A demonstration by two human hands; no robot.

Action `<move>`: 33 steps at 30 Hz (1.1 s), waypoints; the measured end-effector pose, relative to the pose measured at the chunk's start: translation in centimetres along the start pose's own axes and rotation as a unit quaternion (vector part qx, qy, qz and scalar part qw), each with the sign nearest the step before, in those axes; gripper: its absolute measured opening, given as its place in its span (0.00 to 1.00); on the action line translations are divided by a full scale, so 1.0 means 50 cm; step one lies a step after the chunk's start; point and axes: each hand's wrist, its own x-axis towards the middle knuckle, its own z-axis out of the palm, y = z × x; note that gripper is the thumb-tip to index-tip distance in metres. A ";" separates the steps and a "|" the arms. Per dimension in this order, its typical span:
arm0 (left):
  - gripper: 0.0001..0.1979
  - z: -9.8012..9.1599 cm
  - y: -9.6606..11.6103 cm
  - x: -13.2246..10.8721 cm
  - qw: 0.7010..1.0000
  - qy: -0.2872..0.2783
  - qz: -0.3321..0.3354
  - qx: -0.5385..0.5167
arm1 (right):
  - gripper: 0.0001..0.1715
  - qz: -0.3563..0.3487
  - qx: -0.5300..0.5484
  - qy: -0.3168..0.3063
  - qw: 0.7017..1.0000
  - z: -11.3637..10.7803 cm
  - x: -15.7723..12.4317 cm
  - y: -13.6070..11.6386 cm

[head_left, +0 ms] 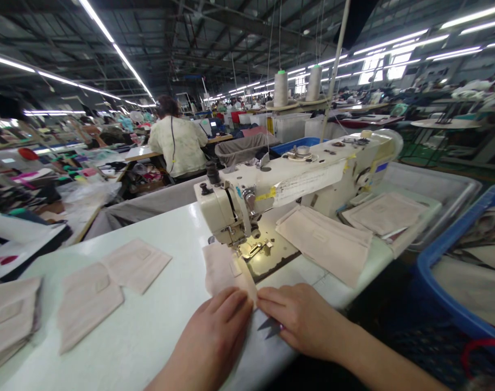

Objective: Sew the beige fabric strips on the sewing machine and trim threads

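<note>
A beige fabric piece point(223, 269) with a small label patch lies under the head of a white sewing machine point(231, 203), beside its presser foot. My left hand point(220, 331) presses on the near part of this piece, its fingers bent and held together. At the piece's near right edge, my right hand point(300, 317) pinches the fabric with thumb and forefinger. A pair of small scissors point(270, 327) pokes out from beneath that hand, blades pointing left; its handles are mostly hidden in the palm. Both hands are close together, just in front of the metal needle plate point(271, 252).
Similar beige pieces point(90, 290) lie on the left of the table point(157, 326), with a stack point(11, 315) at its edge. More beige pieces point(324, 241) rest right of the needle. A blue bin point(424, 266) stands at right. Ahead, a person point(177, 141) sits facing away.
</note>
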 end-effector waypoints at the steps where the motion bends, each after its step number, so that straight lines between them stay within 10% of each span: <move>1: 0.16 0.004 0.001 -0.009 1.000 0.005 0.010 0.014 | 0.21 0.000 0.000 -0.001 1.000 0.000 0.000 0.000; 33: 0.20 0.046 -0.022 -0.046 0.999 0.001 0.011 0.048 | 0.21 -0.004 0.017 0.005 1.000 -0.005 0.018 0.009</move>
